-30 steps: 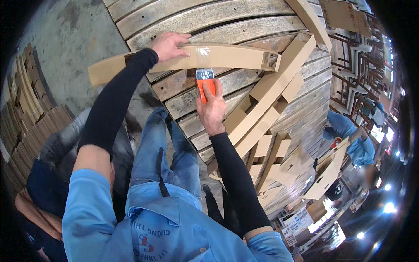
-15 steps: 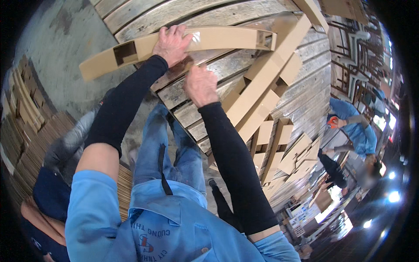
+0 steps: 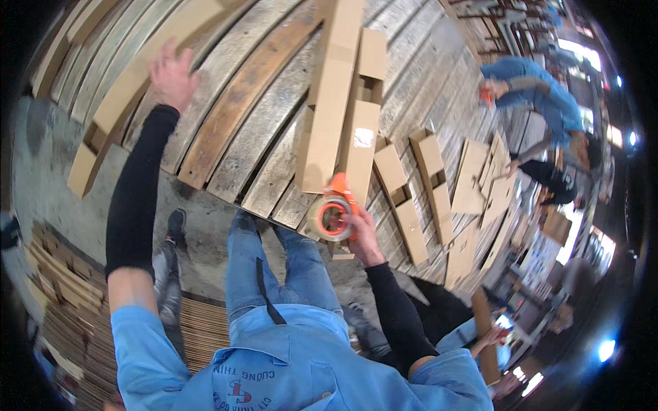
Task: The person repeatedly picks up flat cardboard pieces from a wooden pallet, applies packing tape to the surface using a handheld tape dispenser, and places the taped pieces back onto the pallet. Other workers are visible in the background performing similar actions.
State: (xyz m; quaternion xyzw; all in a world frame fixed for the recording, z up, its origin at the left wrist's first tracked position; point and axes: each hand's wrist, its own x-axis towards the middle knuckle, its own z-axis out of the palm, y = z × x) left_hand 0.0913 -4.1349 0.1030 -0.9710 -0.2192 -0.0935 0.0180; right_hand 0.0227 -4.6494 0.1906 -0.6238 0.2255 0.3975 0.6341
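Slatted desk (image 3: 233, 113) spans 12 o'clock. Right hand (image 3: 364, 238) clamped on tape gun (image 3: 340, 190), dial centre; likely light, stiff: hold frame. Left hand (image 3: 173, 79) apart, fingers spread at carton (image 3: 129, 92), 10 o'clock, contact unclear; carton probably light, crushable: grip edges.

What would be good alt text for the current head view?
A person's right hand holds an orange tape dispenser at the edge of a slatted table, near long cardboard boxes. The left hand, fingers spread, is at another box. Other people are at the right.
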